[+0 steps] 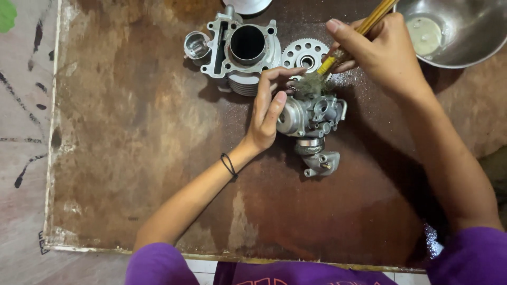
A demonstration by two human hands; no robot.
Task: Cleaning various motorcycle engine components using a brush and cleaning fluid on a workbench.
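Your left hand rests on the carburetor. Its fingers are curled around the left side of that silver metal part, with the thumb near the round end and the other fingers reaching over the top. So this hand is wrapped on the carburetor and keeps it upright on the board. A thin black band sits around your left wrist.

Your right hand is pinched shut on a paintbrush. The brush has a light wooden handle that points up and to the right, past the top edge of the view. Its yellow neck and messy gray bristles point down and left. The bristles touch the top of the carburetor, right beside your left fingertips.

The carburetor stands near the middle of a rusty brown metal sheet. A bent silver pipe piece hangs from its bottom, toward you.

Just behind the carburetor lies a flat round gear with small holes in it and teeth on its rim. To the left of the gear is a big silver engine cylinder with a dark round hole and thin fins below. A small shiny piston sits touching its left side.

A shiny steel bowl is in the top right corner, close to your right hand. You can see your purple sleeves at the bottom.
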